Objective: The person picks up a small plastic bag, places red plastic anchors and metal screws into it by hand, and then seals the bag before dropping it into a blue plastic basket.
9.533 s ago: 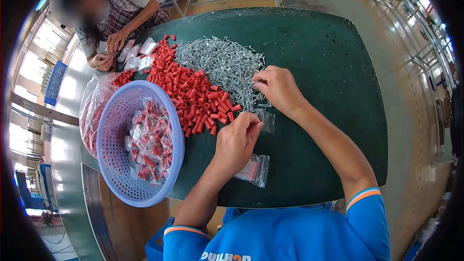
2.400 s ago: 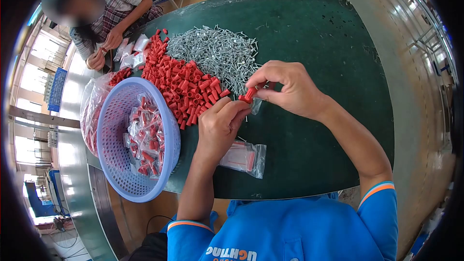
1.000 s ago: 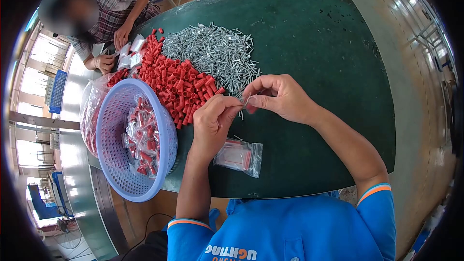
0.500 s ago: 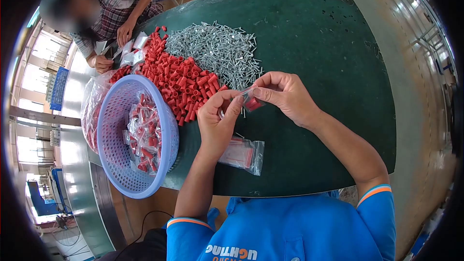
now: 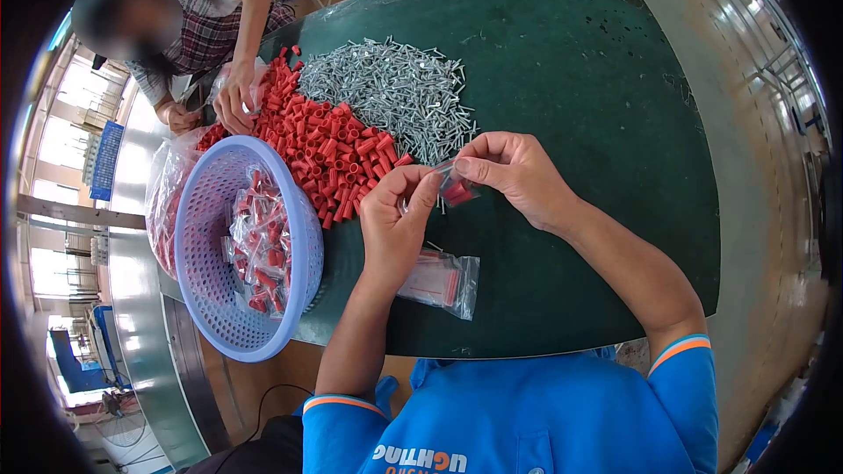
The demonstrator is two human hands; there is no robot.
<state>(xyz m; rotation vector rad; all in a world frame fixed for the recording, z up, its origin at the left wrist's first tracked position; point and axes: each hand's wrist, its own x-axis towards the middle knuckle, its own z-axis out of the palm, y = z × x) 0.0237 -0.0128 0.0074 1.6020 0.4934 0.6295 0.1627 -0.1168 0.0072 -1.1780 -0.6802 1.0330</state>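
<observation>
A small clear plastic bag [image 5: 458, 190] with red pieces inside hangs between my two hands. My left hand [image 5: 395, 211] pinches its left edge between thumb and fingers, while my right hand [image 5: 518, 177] grips its upper right part. Just beyond my hands are a heap of red plastic tubes [image 5: 338, 154] and a heap of grey metal screws [image 5: 395, 88]. Nearer my body, a flat stack of clear bags with red edges [image 5: 442, 283] lies beside my left wrist. To the left stands a lavender basket [image 5: 195, 254] holding filled bags of red pieces [image 5: 263, 250].
The green table [image 5: 580, 61] has a curved right edge. At the upper left a co-worker [image 5: 211, 17] sits with both hands over small plastic bags. A large clear bag [image 5: 162, 202] with red contents rests behind the basket.
The co-worker's nearer hand has moved down onto the small bags beside the red heap. My hands have barely moved and still hold the bag, which has tilted slightly.
</observation>
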